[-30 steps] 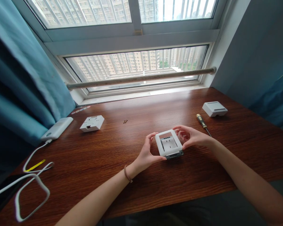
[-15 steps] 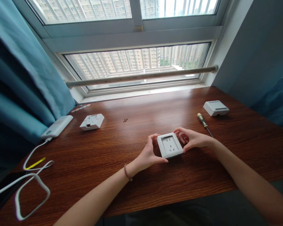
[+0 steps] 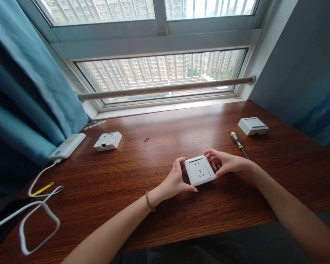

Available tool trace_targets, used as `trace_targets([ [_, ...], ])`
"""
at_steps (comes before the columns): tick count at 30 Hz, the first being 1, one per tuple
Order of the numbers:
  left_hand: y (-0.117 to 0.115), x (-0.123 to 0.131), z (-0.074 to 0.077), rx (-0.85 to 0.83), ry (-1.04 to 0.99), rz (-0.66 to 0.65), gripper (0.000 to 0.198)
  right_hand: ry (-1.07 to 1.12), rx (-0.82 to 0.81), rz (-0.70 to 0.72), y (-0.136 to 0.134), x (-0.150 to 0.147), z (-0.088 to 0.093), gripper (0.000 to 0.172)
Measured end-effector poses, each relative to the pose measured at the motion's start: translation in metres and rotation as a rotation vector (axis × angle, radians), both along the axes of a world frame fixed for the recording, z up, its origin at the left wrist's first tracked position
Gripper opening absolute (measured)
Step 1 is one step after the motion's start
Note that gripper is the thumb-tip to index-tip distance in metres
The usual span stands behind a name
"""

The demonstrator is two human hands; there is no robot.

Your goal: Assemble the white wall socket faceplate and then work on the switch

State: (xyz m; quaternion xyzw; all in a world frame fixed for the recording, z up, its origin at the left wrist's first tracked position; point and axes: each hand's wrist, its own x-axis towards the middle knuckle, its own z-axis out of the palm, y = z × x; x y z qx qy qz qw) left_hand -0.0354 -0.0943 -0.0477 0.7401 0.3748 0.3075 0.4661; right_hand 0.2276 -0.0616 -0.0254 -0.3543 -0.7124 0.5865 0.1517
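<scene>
A white wall socket (image 3: 200,171) with a five-hole face lies low over the table in front of me. Its outer frame sits nearly level with the inner face, and a dark slot runs along the top edge. My left hand (image 3: 178,178) grips the left side, fingers at the far corner and thumb along the near edge. On the opposite side, my right hand (image 3: 222,163) pinches the frame, with the thumb at the near right corner. The underside of the socket is hidden.
Two small screws (image 3: 146,139) lie beyond the socket. A white back box (image 3: 108,141) and a power bank (image 3: 68,146) with a white cable (image 3: 41,202) are at left, near a yellow strip (image 3: 43,189). A screwdriver (image 3: 237,141) and another white box (image 3: 253,126) lie at right.
The socket's outer frame has gone down around the inner face, which looked recessed before and now looks nearly flush. Both hands keep their hold in almost the same place.
</scene>
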Motion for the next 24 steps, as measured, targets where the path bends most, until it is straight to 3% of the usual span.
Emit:
trace_targets([
  [8,-0.005,-0.001,-0.005,0.073,0.060,0.057,0.092,0.073,-0.176,-0.008,0.001,0.001,-0.004,0.079],
  [16,-0.007,-0.002,-0.004,0.093,0.116,0.094,0.083,0.178,-0.269,-0.146,-0.002,-0.010,-0.012,0.055],
  [21,-0.004,-0.002,-0.004,0.092,0.030,0.077,0.082,0.272,-0.249,-0.253,-0.003,-0.019,-0.012,0.055],
  [24,-0.003,-0.001,-0.005,0.013,-0.114,0.047,0.092,0.338,-0.264,-0.294,-0.005,-0.023,-0.010,0.052],
])
